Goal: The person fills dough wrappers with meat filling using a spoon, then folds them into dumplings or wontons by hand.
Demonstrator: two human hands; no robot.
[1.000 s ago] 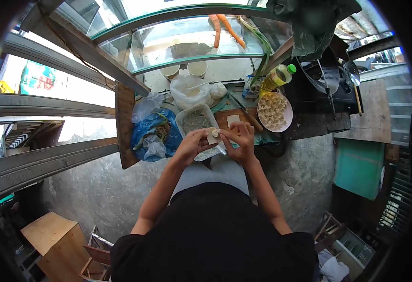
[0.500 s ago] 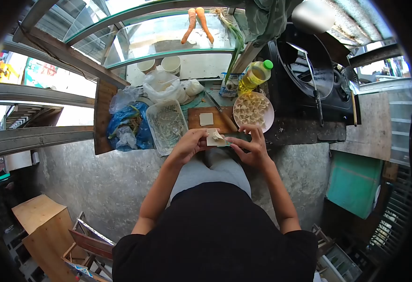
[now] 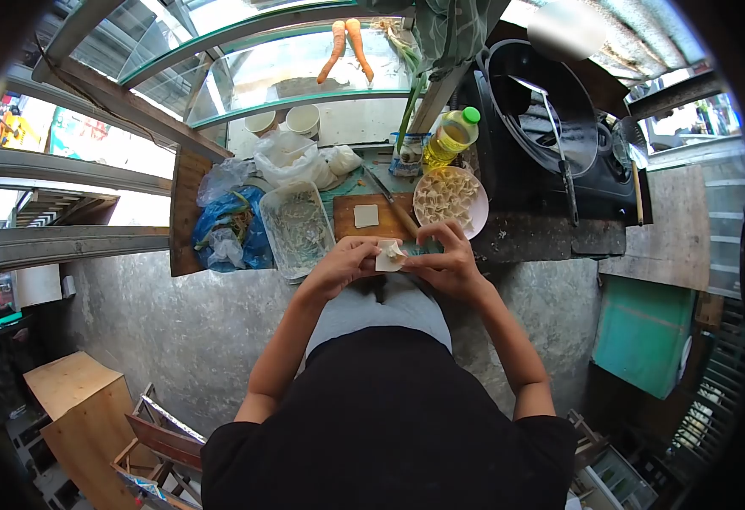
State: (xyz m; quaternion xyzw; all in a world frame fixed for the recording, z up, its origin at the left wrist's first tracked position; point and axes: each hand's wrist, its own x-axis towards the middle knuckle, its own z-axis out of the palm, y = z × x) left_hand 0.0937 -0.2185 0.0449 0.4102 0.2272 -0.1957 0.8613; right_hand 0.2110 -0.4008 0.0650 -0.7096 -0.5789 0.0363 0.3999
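Observation:
Between my two hands is a pale, partly folded dumpling wrapper, held just in front of the counter edge. My left hand pinches its left side with closed fingers. On the other side, my right hand has thumb and fingertips closed at the wrapper's right edge. Just beyond lies a wooden cutting board with one flat square wrapper on it. A knife rests slantwise across the board's right side. Behind my right hand stands a pale plate full of folded dumplings.
Left of the board sits a clear plastic tub with residue inside, beside blue plastic bags. An oil bottle stands behind the plate. A large wok is on the stove at right. Carrots lie on the glass shelf.
My right hand has moved left, closer to my left hand. The wrapper is now folded smaller and narrower. The whole view has shifted slightly.

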